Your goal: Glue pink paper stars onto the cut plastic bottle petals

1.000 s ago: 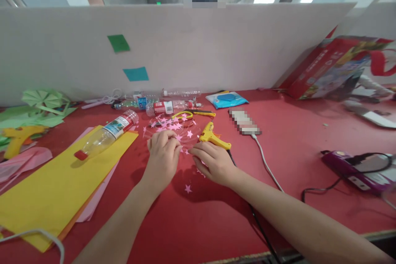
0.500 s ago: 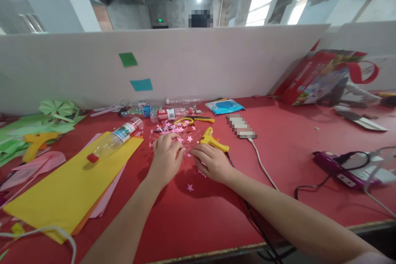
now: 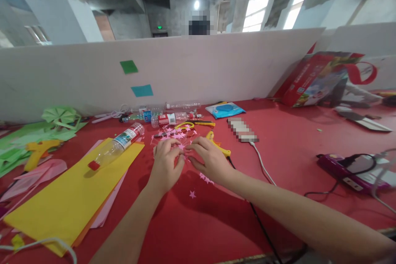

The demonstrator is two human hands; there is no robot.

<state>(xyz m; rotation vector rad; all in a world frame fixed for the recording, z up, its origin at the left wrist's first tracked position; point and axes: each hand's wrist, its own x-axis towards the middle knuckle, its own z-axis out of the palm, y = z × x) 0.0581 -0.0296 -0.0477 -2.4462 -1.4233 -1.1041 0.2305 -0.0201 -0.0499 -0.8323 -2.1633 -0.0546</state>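
My left hand (image 3: 167,164) is curved over the near edge of a heap of pink paper stars (image 3: 176,132), its fingers bent and apart from the thumb. Facing it, my right hand (image 3: 212,160) has its fingertips close to the left ones, near a pink star between the hands. Whether either hand grips a star is too small to tell. Several pink stars (image 3: 205,178) lie under the right hand, and a single star (image 3: 192,194) lies nearer me. The yellow glue gun (image 3: 221,147) is partly hidden behind my right hand.
Plastic bottles (image 3: 167,119), yellow-handled scissors (image 3: 185,125) and a blue wipes pack (image 3: 225,109) lie behind. Yellow paper (image 3: 74,198) with a bottle (image 3: 116,147) on it is at left; a phone (image 3: 243,129), purple power strip (image 3: 346,173) and knife (image 3: 363,119) are at right.
My right hand has moved left, towards my left hand, and now covers more of the glue gun. More stars show under the right hand. The view has tilted slightly.
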